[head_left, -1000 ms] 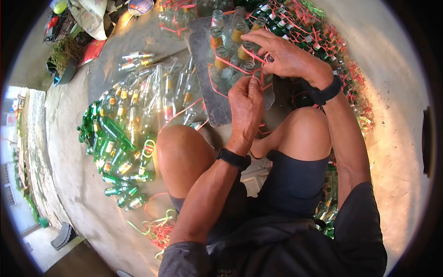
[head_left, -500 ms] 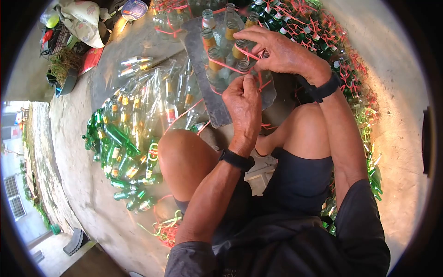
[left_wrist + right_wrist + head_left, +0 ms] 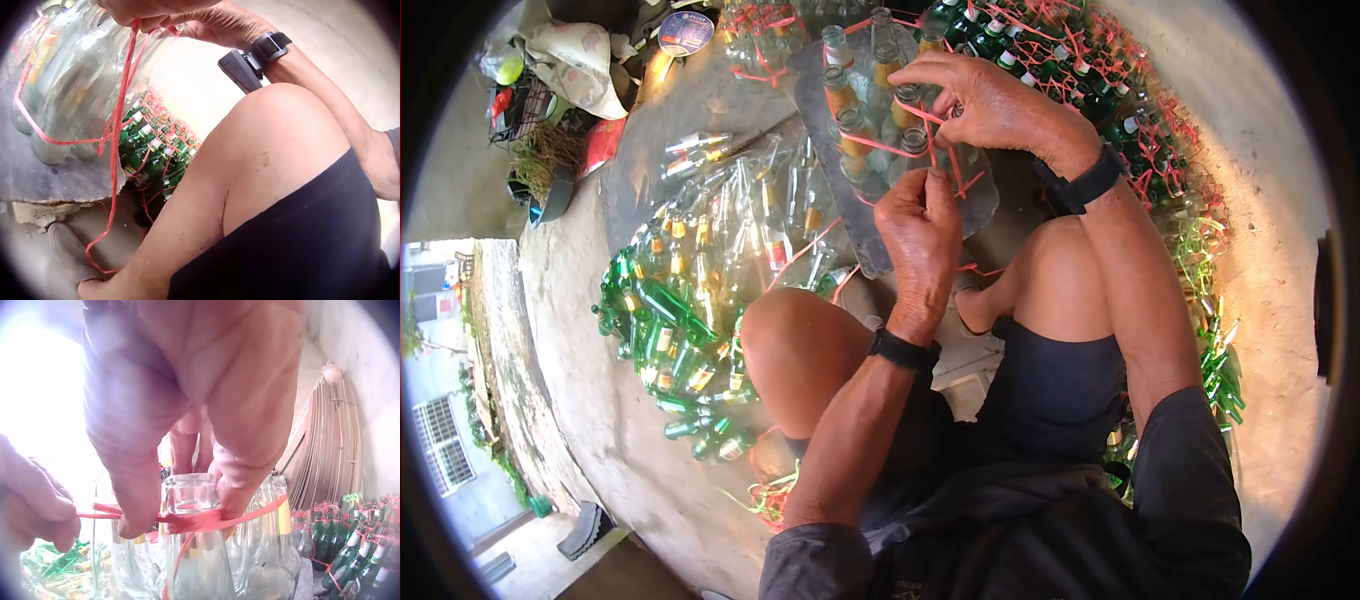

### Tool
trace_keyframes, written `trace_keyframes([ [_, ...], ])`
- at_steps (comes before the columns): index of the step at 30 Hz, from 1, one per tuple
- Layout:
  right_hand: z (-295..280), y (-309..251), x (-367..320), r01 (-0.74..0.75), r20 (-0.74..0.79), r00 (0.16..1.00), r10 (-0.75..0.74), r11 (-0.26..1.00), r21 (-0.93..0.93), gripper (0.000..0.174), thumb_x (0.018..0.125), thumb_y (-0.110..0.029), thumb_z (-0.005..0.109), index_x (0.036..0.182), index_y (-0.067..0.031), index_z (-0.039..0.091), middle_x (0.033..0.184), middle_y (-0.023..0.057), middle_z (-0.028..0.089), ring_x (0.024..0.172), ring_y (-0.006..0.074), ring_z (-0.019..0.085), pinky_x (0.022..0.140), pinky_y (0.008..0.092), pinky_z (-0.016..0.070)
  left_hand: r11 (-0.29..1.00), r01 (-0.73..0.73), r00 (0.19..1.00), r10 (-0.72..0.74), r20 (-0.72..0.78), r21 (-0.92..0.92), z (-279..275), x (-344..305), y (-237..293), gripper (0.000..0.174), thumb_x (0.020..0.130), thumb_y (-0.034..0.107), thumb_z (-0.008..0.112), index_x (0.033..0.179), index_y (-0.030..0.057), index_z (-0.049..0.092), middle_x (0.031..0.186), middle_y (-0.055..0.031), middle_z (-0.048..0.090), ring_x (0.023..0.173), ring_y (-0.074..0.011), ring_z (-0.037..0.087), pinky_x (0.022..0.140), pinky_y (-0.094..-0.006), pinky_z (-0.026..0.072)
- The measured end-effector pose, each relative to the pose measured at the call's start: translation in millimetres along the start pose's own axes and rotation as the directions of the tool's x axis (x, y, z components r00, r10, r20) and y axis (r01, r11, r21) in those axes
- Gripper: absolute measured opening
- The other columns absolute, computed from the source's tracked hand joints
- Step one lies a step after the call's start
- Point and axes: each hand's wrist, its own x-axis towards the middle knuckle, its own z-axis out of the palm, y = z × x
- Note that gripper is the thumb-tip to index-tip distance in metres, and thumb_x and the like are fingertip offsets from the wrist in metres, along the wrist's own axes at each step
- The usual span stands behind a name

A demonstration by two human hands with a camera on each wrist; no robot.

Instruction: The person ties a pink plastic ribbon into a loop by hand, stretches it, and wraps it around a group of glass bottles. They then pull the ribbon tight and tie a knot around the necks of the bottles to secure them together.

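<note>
On a dark flat slab (image 3: 875, 258) stands a cluster of clear glass bottles (image 3: 852, 160) with red plastic string (image 3: 117, 137) run around them. My left hand (image 3: 920, 235) pinches a length of this string between thumb and curled fingers, right beside the nearest bottles. Over the bottle tops, my right hand (image 3: 1015, 115) reaches down with its fingers bent. In the right wrist view its thumb and a finger straddle a clear bottle neck (image 3: 190, 494) and pinch the red string wound round it. String ends hang below my left hand in the left wrist view.
Loose clear bottles (image 3: 745, 215) and green bottles (image 3: 675, 310) lie on the floor to the left. Green bottles bound in red string (image 3: 1080, 75) crowd the right side. Another tied clear bundle (image 3: 760, 50) stands behind. A string pile (image 3: 770, 497) lies beside my left forearm.
Both hands and the bottles sit slightly further left in the head view, which has shifted. My left hand has drawn slightly away from the bottles, string still pinched; the right stays at the necks.
</note>
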Motion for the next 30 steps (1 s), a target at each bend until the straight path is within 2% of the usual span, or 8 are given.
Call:
trace_keyframes([
  [4,2.0,-1.6,-2.3,-0.011,-0.026,1.000,0.011,1.000,0.004,0.067,0.072,0.012,0.071,0.136,-0.0074,0.059,0.125,0.0116,0.056,0.091,0.0243,0.067,0.078,0.0314,0.0604,0.991,-0.083,0.996,0.080,0.039,0.102,-4.3,3.4,7.1,0.022,0.095,0.011,0.060,0.084,-0.0053,0.070,0.066,0.0040,0.055,0.063,-0.0045,0.045,0.054,-0.0259,0.0388],
  [9,5.0,3.0,-1.9,-0.011,-0.050,0.999,0.012,1.000,0.019,0.065,0.071,0.007,0.073,0.133,-0.0091,0.061,0.117,0.0109,0.060,0.085,0.0235,0.068,0.075,0.0329,0.0586,0.875,-0.257,0.965,0.210,0.156,0.411,-15.0,13.2,26.5,0.019,0.092,0.011,0.062,0.081,-0.0054,0.064,0.057,-0.0094,0.045,0.059,-0.0069,0.043,0.053,-0.0327,0.0422],
  [11,4.5,3.0,-2.2,0.018,-0.080,0.997,-0.016,0.999,0.026,0.062,0.072,0.003,0.072,0.131,-0.0093,0.062,0.112,0.0108,0.062,0.080,0.0231,0.068,0.073,0.0337,0.0571,0.851,-0.295,0.955,0.242,0.174,0.435,-15.8,18.6,32.2,0.018,0.090,0.010,0.062,0.082,-0.0056,0.064,0.058,-0.0145,0.045,0.057,-0.0083,0.043,0.053,-0.0341,0.0434],
  [14,4.6,0.4,-1.3,-0.057,-0.035,0.998,0.058,0.998,0.022,0.070,0.069,0.008,0.076,0.135,-0.0108,0.061,0.123,0.0108,0.058,0.089,0.0251,0.069,0.076,0.0339,0.0597,0.772,-0.355,0.934,0.270,0.234,0.527,-21.3,28.5,38.4,0.018,0.089,0.011,0.063,0.080,-0.0048,0.067,0.059,-0.0203,0.053,0.051,-0.0168,0.053,0.054,-0.0369,0.0466],
  [16,5.4,3.3,-1.2,-0.038,-0.048,0.998,0.039,0.999,0.020,0.071,0.068,0.004,0.079,0.135,-0.0120,0.061,0.123,0.0107,0.058,0.090,0.0261,0.069,0.076,0.0347,0.0596,0.649,-0.454,0.891,0.335,0.306,0.611,-22.1,34.8,44.9,0.019,0.087,0.013,0.064,0.079,-0.0038,0.069,0.064,-0.0247,0.059,0.054,-0.0346,0.063,0.057,-0.0411,0.0498],
  [17,5.7,3.6,-1.1,-0.041,-0.057,0.997,0.042,0.999,0.023,0.071,0.068,0.004,0.079,0.135,-0.0120,0.061,0.123,0.0107,0.058,0.090,0.0261,0.069,0.076,0.0347,0.0596,0.645,-0.460,0.888,0.336,0.315,0.610,-22.1,37.5,48.8,0.019,0.087,0.013,0.064,0.079,-0.0038,0.069,0.064,-0.0247,0.059,0.054,-0.0346,0.063,0.057,-0.0411,0.0498],
  [19,6.6,4.6,-0.7,-0.059,-0.050,0.997,0.062,0.997,0.049,0.073,0.066,0.000,0.082,0.135,-0.0123,0.061,0.124,0.0108,0.059,0.091,0.0270,0.069,0.076,0.0359,0.0594,0.581,-0.510,0.860,0.337,0.382,0.635,-21.9,43.1,56.2,0.019,0.085,0.014,0.065,0.078,-0.0028,0.070,0.067,-0.0259,0.060,0.062,-0.0440,0.063,0.058,-0.0440,0.0509],
  [30,11.0,15.7,2.0,0.033,-0.096,0.995,-0.031,0.999,0.017,0.072,0.062,-0.003,0.084,0.131,-0.0122,0.062,0.111,0.0097,0.062,0.081,0.0243,0.070,0.073,0.0360,0.0591,0.486,-0.600,0.793,0.258,0.552,0.635,-28.8,87.7,78.6,0.017,0.084,0.013,0.065,0.081,-0.0030,0.071,0.066,-0.0235,0.062,0.057,-0.0345,0.065,0.059,-0.0401,0.0506],
])
